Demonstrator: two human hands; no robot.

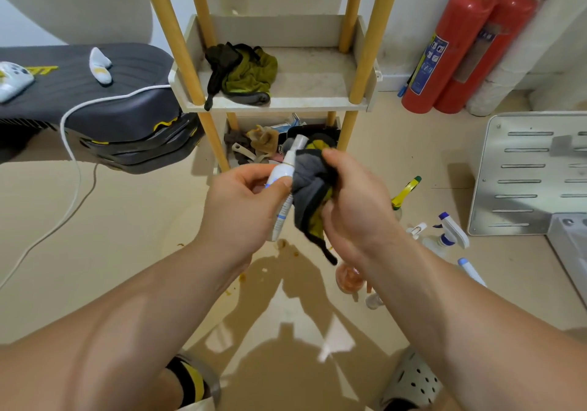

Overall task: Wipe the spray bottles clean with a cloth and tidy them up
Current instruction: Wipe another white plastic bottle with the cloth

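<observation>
Gripping the small white spray bottle [283, 185] upright, nozzle tilted away, the left hand [244, 207] presents its side to the cloth [309, 185] bunched in the right hand [352, 207], whose fingers clutch it just beside the bottle.

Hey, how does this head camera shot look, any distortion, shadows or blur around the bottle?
Head view: wide-angle distortion splays the shelf posts outward and enlarges the forearms; sharp-edged shadows with bright patches cross the floor at lower centre; the spray bottle in the left hand is slightly soft, label unreadable.
</observation>
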